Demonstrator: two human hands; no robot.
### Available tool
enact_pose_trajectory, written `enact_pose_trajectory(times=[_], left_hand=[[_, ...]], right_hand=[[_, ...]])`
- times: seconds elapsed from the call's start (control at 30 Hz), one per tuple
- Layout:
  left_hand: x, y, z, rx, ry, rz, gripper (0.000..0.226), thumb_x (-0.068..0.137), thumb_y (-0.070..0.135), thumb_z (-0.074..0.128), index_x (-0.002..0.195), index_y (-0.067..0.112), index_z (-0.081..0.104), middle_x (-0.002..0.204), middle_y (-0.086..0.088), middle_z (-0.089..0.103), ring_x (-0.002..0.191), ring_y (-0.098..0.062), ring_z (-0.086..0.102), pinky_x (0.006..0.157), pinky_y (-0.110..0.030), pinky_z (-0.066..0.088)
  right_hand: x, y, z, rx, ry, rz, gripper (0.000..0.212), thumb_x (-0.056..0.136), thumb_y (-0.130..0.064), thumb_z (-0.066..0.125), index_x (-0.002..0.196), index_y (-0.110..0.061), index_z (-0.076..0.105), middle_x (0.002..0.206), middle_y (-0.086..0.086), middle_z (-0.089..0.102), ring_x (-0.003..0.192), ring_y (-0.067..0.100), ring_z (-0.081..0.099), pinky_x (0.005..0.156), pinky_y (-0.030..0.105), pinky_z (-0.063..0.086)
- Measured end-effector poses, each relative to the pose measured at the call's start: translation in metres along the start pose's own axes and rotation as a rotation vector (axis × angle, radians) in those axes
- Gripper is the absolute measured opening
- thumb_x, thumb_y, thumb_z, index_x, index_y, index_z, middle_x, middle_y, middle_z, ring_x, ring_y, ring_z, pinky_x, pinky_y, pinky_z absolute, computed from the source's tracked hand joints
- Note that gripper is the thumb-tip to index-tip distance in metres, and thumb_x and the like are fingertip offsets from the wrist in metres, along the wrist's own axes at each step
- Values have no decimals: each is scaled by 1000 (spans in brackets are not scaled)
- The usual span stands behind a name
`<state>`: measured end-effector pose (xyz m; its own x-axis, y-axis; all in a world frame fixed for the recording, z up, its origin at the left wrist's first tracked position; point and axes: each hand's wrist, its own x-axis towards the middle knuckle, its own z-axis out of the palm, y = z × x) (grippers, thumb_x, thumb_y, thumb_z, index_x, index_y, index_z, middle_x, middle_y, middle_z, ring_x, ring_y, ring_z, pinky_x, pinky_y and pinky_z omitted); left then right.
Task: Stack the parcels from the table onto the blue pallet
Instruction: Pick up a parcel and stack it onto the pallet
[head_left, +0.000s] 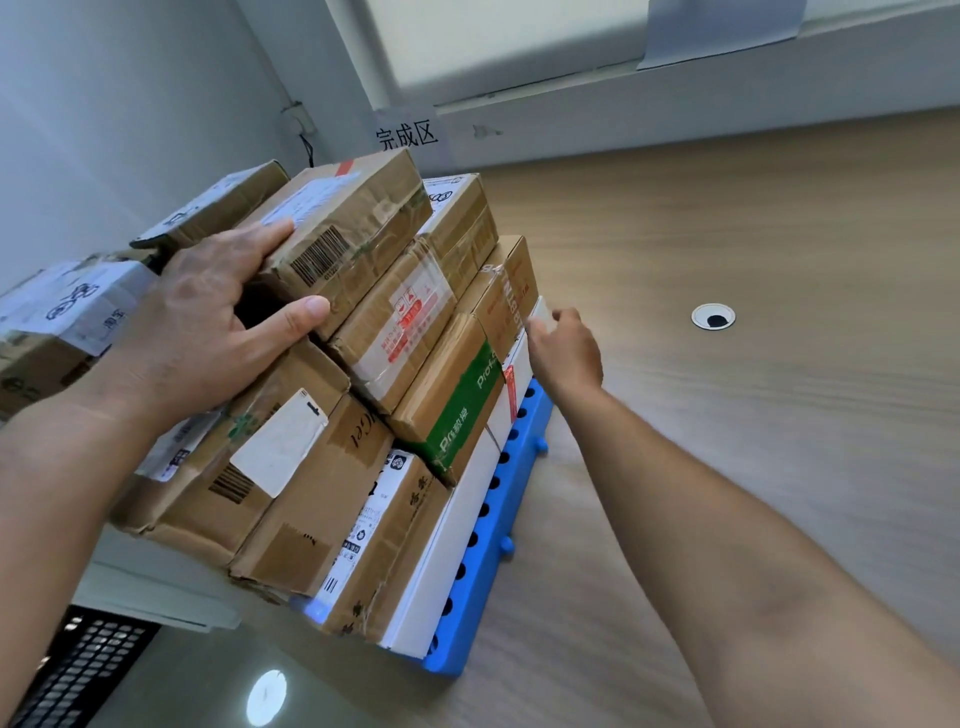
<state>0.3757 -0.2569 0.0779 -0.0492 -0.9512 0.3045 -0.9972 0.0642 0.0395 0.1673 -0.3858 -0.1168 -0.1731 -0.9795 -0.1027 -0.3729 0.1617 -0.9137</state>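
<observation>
One brown parcel (343, 234) lies gripped under the left hand (208, 322).

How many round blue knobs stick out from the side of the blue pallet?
2. The far knob is below the right hand; the near knob is further along the same side of the blue pallet, closer to the camera. Other sides are hidden.

The blue pallet (491, 561) is covered by the parcels (332, 499) except along its right edge. The fingertips of the right hand (566, 348) are concealed behind the white box (540, 310), so a grip cannot be confirmed. The barcoded parcel (353, 234) is partly masked by the left hand (208, 322). The white-labelled parcel (67, 306) and the black grille (78, 670) are cut off at the left edge.
</observation>
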Motion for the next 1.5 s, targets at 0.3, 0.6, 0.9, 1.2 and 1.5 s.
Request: enact_pose_trajectory(times=[0.3, 0.6, 0.9, 1.2, 1.5], left_hand=[[2, -5, 6, -20, 51, 0, 80, 74, 71, 40, 144, 31, 35, 147, -4, 40, 134, -24, 35, 107, -44, 27], [1, -5, 7, -67, 73, -6, 77, 76, 69, 42, 143, 33, 36, 147, 1, 39, 135, -19, 34, 110, -46, 27], [-3, -3, 5, -41, 69, -21, 75, 77, 70, 42, 143, 35, 34, 147, 0, 39, 135, -20, 34, 109, -47, 27], [4, -3, 8, -59, 73, -43, 77, 76, 70, 41, 143, 33, 35, 147, 0, 40, 135, -21, 34, 110, -49, 28], [5, -9, 9, -90, 76, -23, 65, 76, 71, 42, 137, 51, 33, 147, 0, 40, 135, -21, 35, 110, -54, 29]], right_hand=[[82, -49, -20, 153, -343, 68, 81, 86, -61, 51, 152, -30, 15, 152, 11, 34, 133, 36, 38, 99, 53, 41], [96, -51, -12, -24, -472, -101, 55, 100, -41, 33, 149, -18, 20, 134, 14, 47, 108, 28, 46, 79, 37, 39], [110, -64, -16, -174, -505, -177, 57, 101, -37, 23, 154, -32, 1, 157, 14, 22, 135, 36, 35, 107, 50, 38], [106, -60, -24, -181, -539, -335, 45, 101, -18, 24, 143, -27, 39, 95, -8, 52, 71, 1, 41, 57, 17, 32], [105, -51, -23, -1, -507, -223, 53, 101, -40, 31, 152, -24, 25, 157, 4, 27, 143, 23, 26, 114, 42, 25]])
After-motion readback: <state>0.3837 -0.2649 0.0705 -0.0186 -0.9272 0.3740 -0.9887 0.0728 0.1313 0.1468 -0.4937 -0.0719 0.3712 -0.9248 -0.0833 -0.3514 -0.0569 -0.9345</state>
